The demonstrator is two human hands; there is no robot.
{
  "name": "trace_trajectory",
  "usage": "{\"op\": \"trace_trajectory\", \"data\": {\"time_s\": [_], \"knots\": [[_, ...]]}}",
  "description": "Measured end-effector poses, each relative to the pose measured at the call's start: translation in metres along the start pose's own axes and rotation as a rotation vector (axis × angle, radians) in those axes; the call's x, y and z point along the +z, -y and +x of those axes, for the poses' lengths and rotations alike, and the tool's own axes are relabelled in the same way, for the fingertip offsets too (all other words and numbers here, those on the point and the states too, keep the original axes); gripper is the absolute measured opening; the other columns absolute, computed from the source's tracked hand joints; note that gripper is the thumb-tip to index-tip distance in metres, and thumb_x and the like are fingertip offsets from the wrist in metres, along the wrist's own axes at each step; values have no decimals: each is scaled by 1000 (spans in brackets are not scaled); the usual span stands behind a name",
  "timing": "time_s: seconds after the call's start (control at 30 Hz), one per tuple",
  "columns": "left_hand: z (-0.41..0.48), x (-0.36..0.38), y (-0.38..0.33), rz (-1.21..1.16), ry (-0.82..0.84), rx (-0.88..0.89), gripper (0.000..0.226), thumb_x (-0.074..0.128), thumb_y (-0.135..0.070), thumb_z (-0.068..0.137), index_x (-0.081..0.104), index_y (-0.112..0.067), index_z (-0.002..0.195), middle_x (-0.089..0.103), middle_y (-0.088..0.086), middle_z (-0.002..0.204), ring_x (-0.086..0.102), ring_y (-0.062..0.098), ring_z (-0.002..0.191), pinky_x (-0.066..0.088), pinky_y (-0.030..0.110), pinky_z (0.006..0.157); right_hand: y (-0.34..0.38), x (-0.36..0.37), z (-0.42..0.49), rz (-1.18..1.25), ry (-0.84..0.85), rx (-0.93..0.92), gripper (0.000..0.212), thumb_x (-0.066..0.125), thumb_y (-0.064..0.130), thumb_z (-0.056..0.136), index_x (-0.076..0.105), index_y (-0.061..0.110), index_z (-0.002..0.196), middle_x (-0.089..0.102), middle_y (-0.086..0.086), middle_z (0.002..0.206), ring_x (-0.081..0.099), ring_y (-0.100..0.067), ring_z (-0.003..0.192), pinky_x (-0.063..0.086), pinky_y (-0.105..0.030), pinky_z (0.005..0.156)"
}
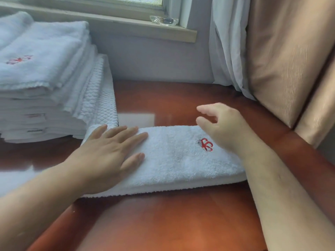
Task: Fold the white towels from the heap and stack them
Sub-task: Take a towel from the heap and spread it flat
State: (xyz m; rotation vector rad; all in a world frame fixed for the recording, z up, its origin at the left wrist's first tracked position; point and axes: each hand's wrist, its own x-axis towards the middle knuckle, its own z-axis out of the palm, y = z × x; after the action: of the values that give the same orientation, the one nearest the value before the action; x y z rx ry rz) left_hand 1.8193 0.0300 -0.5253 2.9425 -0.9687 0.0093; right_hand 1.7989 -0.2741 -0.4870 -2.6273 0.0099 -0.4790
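While the folded towel lay across the table just beside the stack, the left hand pressed flat on its left end, fingers straight. The right hand hung loosely curled over the end with the red mark, holding nothing. Smoothing outward evenly, edges kept flush, would probably have served before lifting it.

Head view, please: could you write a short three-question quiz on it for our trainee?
1. True or false: the left hand lies flat on the folded towel.
2. Where is the stack of folded towels on the table? A: left of the folded towel. B: right of it. C: under it.
3. Fill in: the emblem beside the right hand is ___ in colour.
Key: 1 true; 2 A; 3 red.
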Motion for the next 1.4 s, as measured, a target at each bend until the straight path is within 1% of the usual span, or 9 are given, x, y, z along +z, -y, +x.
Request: {"op": "trace_trajectory", "data": {"time_s": [0.23, 0.33, 0.67, 0.8, 0.9, 1.0, 1.17, 1.23, 1.4], "knots": [[2, 4, 1, -40, -13, -14, 75, -6, -75, 84, -2, -50, 155, 4, -21, 166, -1, 4, 152, -11, 32, 121, 14, 36, -6, -88, 363, 9, 59, 33, 60, 103, 41, 30, 153, 33, 7, 162, 24, -9, 150, 17, -37, 124], [4, 4, 4, -166, -16, -20, 73, 6, -74, 89, 14, -48, 156, 13, -23, 164, 5, 1, 151, -9, 28, 120, 13, 43, -6, -167, 378, 7, 58, 24, 62, 100, 51, 33, 142, 54, 12, 144, 43, -15, 138, 30, -42, 116], [-21, 4, 4, -327, -422, -224, 29, 55, -44, 97, 69, -37, 122, 60, -11, 134, 47, 17, 127, 35, 39, 108, 31, 46, -40, -281, 392, 95, 74, 13, 69, 96, 28, 32, 158, 29, 7, 164, 21, -17, 151, 12, -38, 121], [-38, -4, 30, -183, -297, -686, 72, 54, -72, 82, 47, -16, 129, 49, 10, 129, 47, 35, 121, 44, 48, 93, 71, 62, -65, -267, 311, 172, 76, 16, 67, 95, 29, 25, 157, 38, 4, 158, 29, -22, 145, 17, -39, 119], [-42, -14, 57, -244, -108, -807, 96, 52, -84, 76, 50, -3, 128, 62, 14, 116, 58, 34, 104, 46, 41, 86, 90, 65, -66, -167, 369, 235, 70, 20, 68, 96, 38, 29, 151, 43, 4, 154, 32, -25, 145, 22, -43, 118], [-51, -15, 70, -250, -83, -665, 81, 56, -81, 76, 65, -5, 102, 60, 5, 81, 51, 26, 79, 39, 36, 74, 95, 46, -50, 48, 491, 322, 61, 25, 66, 100, 59, 27, 131, 56, -2, 140, 45, -29, 136, 34, -41, 109], [-64, -30, 71, -398, -359, -352, 56, 76, -67, 67, 49, -23, 89, 59, -7, 81, 55, 19, 78, 36, 35, 63, 94, 22, -18, -106, 588, 45, 71, 37, 79, 90, 68, 25, 125, 64, 6, 132, 57, -13, 111, 40, -30, 91], [-62, -44, 64, -399, -410, -238, 55, 79, -62, 65, 48, -24, 89, 56, -10, 81, 51, 18, 77, 35, 35, 63, 103, 24, -12, 60, 643, -40, 83, 48, 85, 81, 58, 28, 140, 63, 7, 136, 59, -11, 122, 44, -28, 98], [-62, -84, 57, -376, -503, 2, 58, 72, -73, 70, 44, -29, 96, 48, -20, 87, 37, 6, 78, 26, 27, 66, 128, 49, -8, 646, 824, -13, 43, 80, 49, 82, 70, 30, 119, 74, -2, 118, 72, -23, 108, 58, -36, 86]]}}
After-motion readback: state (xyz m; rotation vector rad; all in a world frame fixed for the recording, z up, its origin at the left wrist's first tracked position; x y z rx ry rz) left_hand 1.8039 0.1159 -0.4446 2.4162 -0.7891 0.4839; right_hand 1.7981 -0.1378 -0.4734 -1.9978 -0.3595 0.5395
